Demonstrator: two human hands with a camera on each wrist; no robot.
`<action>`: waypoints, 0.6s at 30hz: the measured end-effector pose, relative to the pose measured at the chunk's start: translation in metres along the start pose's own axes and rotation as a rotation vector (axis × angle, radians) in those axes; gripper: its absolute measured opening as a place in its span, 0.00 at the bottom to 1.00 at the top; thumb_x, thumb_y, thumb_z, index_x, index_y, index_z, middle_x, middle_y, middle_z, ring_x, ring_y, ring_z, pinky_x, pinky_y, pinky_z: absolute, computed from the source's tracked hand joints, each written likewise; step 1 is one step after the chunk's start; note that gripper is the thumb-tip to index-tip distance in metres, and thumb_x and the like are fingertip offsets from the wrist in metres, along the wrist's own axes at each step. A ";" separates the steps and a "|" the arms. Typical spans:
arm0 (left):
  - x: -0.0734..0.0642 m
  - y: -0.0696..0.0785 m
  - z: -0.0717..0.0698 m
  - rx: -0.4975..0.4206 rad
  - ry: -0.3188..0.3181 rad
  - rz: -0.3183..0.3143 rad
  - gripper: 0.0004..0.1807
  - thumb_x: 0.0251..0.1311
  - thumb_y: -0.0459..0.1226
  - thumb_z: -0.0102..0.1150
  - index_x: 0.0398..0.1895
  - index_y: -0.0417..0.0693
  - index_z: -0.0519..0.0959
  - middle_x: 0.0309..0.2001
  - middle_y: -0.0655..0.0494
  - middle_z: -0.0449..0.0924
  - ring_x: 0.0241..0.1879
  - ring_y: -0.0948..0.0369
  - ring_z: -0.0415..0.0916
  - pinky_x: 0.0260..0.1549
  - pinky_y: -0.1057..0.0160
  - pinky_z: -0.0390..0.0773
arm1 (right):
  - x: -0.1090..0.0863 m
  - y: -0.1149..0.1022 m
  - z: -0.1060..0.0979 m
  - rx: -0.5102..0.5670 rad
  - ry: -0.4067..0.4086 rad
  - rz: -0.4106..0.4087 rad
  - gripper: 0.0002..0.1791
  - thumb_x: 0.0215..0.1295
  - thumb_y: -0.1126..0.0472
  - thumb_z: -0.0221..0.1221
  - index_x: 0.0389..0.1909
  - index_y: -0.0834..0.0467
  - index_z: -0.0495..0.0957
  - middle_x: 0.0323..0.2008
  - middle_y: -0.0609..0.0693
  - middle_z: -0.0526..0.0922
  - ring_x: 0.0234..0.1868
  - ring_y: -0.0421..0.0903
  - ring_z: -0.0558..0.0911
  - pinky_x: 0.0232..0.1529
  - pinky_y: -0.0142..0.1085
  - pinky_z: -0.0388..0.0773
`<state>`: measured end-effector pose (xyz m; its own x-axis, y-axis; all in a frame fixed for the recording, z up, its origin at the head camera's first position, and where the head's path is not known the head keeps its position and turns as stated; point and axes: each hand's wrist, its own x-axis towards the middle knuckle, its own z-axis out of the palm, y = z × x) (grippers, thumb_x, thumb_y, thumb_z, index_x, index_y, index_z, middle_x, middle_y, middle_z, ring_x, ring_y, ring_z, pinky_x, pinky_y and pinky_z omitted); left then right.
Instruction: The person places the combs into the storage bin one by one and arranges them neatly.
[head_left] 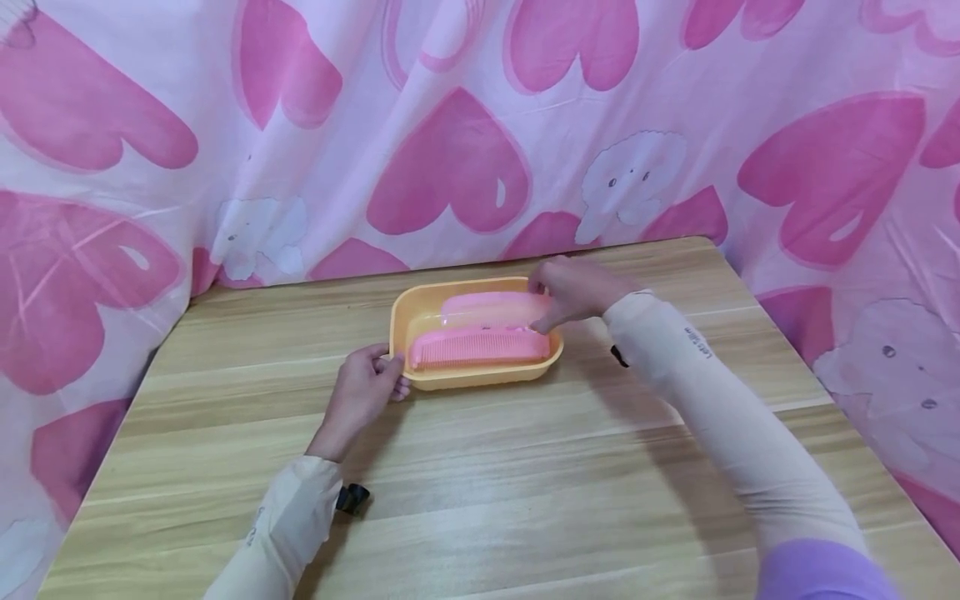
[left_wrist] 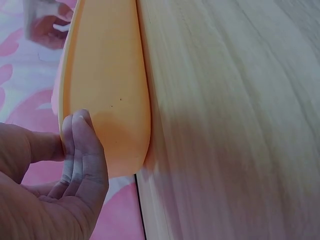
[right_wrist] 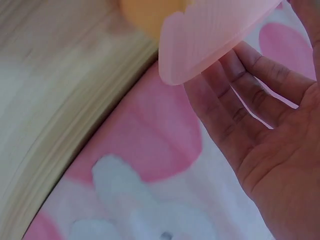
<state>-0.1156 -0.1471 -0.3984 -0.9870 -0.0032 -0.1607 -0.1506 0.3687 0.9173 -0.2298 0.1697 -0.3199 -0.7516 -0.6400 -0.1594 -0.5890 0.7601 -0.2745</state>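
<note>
A shallow yellow-orange plastic tray (head_left: 480,382) stands on the wooden table. Inside its front half lies a pink comb (head_left: 480,348), teeth toward the near rim. Behind it shows a second pink piece (head_left: 487,304); its kind is unclear in the head view. My left hand (head_left: 366,387) pinches the tray's near left corner, thumb at the rim and fingers curled against the outer wall (left_wrist: 112,85). At the tray's right end, my right hand (head_left: 577,290) holds a pink comb (right_wrist: 200,40) by its edge, fingertips against it. The thumb's contact is hidden in the right wrist view.
The wooden table (head_left: 480,492) reaches back to a pink heart-patterned curtain (head_left: 450,167), which also hangs along both sides. The table's back edge is close behind the tray. Black wrist-strap pieces (head_left: 352,498) stick out from the sleeves.
</note>
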 end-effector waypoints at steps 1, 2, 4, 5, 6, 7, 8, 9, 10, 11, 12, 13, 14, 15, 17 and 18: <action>0.000 0.000 0.001 -0.003 0.004 -0.003 0.24 0.75 0.32 0.51 0.67 0.23 0.66 0.30 0.42 0.83 0.25 0.61 0.82 0.29 0.64 0.87 | 0.003 -0.004 0.002 -0.019 -0.006 -0.005 0.25 0.48 0.48 0.76 0.42 0.60 0.85 0.39 0.51 0.85 0.42 0.49 0.82 0.48 0.44 0.82; 0.000 0.001 0.002 -0.006 0.006 -0.003 0.24 0.75 0.32 0.51 0.67 0.24 0.67 0.30 0.42 0.83 0.24 0.62 0.82 0.28 0.64 0.87 | 0.005 -0.008 0.004 -0.031 -0.013 -0.009 0.27 0.47 0.47 0.76 0.43 0.61 0.85 0.40 0.51 0.85 0.43 0.50 0.82 0.49 0.44 0.82; 0.000 0.001 0.004 -0.012 0.007 -0.004 0.24 0.75 0.32 0.51 0.67 0.23 0.66 0.30 0.42 0.83 0.24 0.62 0.82 0.28 0.64 0.87 | 0.010 -0.014 0.010 -0.049 -0.033 -0.015 0.28 0.47 0.47 0.76 0.45 0.61 0.84 0.42 0.52 0.85 0.44 0.50 0.82 0.50 0.44 0.82; 0.000 0.001 0.005 -0.014 0.008 -0.004 0.24 0.75 0.32 0.51 0.67 0.23 0.66 0.30 0.42 0.83 0.24 0.62 0.82 0.28 0.64 0.87 | 0.012 -0.017 0.013 -0.056 -0.038 -0.018 0.28 0.47 0.47 0.76 0.45 0.61 0.85 0.43 0.52 0.85 0.44 0.50 0.82 0.50 0.44 0.82; -0.001 0.001 0.006 -0.019 0.009 -0.003 0.24 0.75 0.32 0.51 0.67 0.23 0.66 0.30 0.42 0.83 0.24 0.61 0.82 0.28 0.64 0.87 | 0.014 -0.019 0.016 -0.065 -0.042 -0.024 0.28 0.47 0.47 0.76 0.45 0.62 0.85 0.43 0.52 0.85 0.45 0.50 0.82 0.50 0.44 0.82; -0.001 0.001 0.006 -0.021 0.012 -0.003 0.25 0.75 0.32 0.51 0.68 0.23 0.65 0.30 0.42 0.83 0.24 0.61 0.82 0.28 0.64 0.87 | 0.016 -0.021 0.019 -0.065 -0.051 -0.025 0.28 0.48 0.47 0.75 0.45 0.61 0.84 0.44 0.52 0.85 0.45 0.50 0.82 0.50 0.44 0.82; -0.001 0.002 0.007 -0.020 0.014 -0.003 0.25 0.75 0.32 0.51 0.68 0.23 0.65 0.30 0.42 0.83 0.24 0.61 0.82 0.28 0.64 0.87 | 0.017 -0.023 0.022 -0.063 -0.061 -0.019 0.28 0.48 0.47 0.75 0.46 0.61 0.84 0.45 0.51 0.85 0.45 0.49 0.82 0.50 0.43 0.82; -0.001 0.002 0.007 -0.020 0.014 -0.002 0.25 0.75 0.33 0.51 0.68 0.23 0.65 0.30 0.42 0.83 0.24 0.61 0.82 0.28 0.64 0.87 | 0.018 -0.025 0.025 -0.063 -0.072 -0.010 0.28 0.49 0.47 0.75 0.47 0.60 0.84 0.45 0.51 0.84 0.45 0.49 0.82 0.51 0.43 0.82; -0.001 0.002 0.007 -0.017 0.012 -0.001 0.24 0.75 0.33 0.51 0.67 0.24 0.66 0.30 0.42 0.83 0.24 0.61 0.82 0.28 0.64 0.87 | 0.019 -0.026 0.028 -0.063 -0.080 0.001 0.28 0.49 0.46 0.76 0.47 0.60 0.84 0.46 0.50 0.84 0.45 0.48 0.81 0.51 0.43 0.82; -0.001 0.002 0.008 -0.015 0.009 0.000 0.25 0.76 0.33 0.51 0.67 0.24 0.66 0.30 0.43 0.83 0.25 0.61 0.82 0.29 0.64 0.87 | 0.019 -0.027 0.031 -0.064 -0.088 0.007 0.28 0.49 0.46 0.76 0.47 0.59 0.84 0.46 0.50 0.84 0.45 0.48 0.81 0.51 0.43 0.82; -0.001 0.002 0.008 -0.012 0.007 0.001 0.25 0.76 0.34 0.52 0.68 0.25 0.66 0.30 0.43 0.83 0.25 0.61 0.82 0.29 0.64 0.87 | 0.019 -0.028 0.034 -0.064 -0.095 0.017 0.27 0.50 0.46 0.76 0.47 0.58 0.84 0.46 0.50 0.83 0.46 0.48 0.80 0.50 0.43 0.81; -0.002 0.002 0.008 -0.005 0.003 0.002 0.25 0.76 0.34 0.52 0.68 0.25 0.66 0.30 0.43 0.83 0.25 0.60 0.82 0.29 0.64 0.87 | 0.018 -0.028 0.036 -0.057 -0.100 0.029 0.28 0.50 0.46 0.76 0.47 0.58 0.84 0.47 0.49 0.82 0.47 0.48 0.80 0.51 0.44 0.81; -0.002 0.002 0.007 0.008 -0.001 0.004 0.25 0.76 0.35 0.52 0.68 0.26 0.67 0.30 0.43 0.83 0.25 0.60 0.82 0.29 0.64 0.87 | 0.018 -0.029 0.037 -0.051 -0.100 0.039 0.28 0.50 0.46 0.77 0.48 0.58 0.83 0.48 0.49 0.82 0.48 0.48 0.79 0.52 0.44 0.81; -0.003 0.001 0.007 0.034 0.001 0.012 0.25 0.76 0.37 0.52 0.68 0.27 0.68 0.30 0.44 0.83 0.26 0.60 0.82 0.29 0.63 0.87 | 0.016 -0.028 0.039 -0.045 -0.095 0.041 0.28 0.50 0.46 0.77 0.48 0.58 0.84 0.48 0.50 0.81 0.49 0.48 0.79 0.52 0.44 0.80; -0.005 0.000 0.005 0.122 0.037 0.043 0.25 0.76 0.40 0.51 0.67 0.30 0.70 0.30 0.46 0.84 0.26 0.60 0.81 0.29 0.62 0.86 | 0.012 -0.028 0.040 -0.036 -0.077 0.032 0.29 0.51 0.47 0.77 0.50 0.58 0.84 0.50 0.51 0.81 0.51 0.49 0.79 0.54 0.45 0.80; -0.007 0.000 0.004 0.174 0.063 0.063 0.25 0.76 0.42 0.51 0.66 0.32 0.71 0.31 0.48 0.84 0.27 0.60 0.81 0.30 0.61 0.84 | 0.008 -0.027 0.040 -0.026 -0.062 0.026 0.29 0.52 0.47 0.76 0.51 0.59 0.83 0.52 0.52 0.80 0.52 0.50 0.79 0.56 0.45 0.80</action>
<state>-0.1083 -0.1432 -0.3988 -0.9965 -0.0313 -0.0773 -0.0822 0.5248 0.8472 -0.2085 0.1397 -0.3514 -0.7473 -0.6253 -0.2248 -0.5778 0.7786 -0.2448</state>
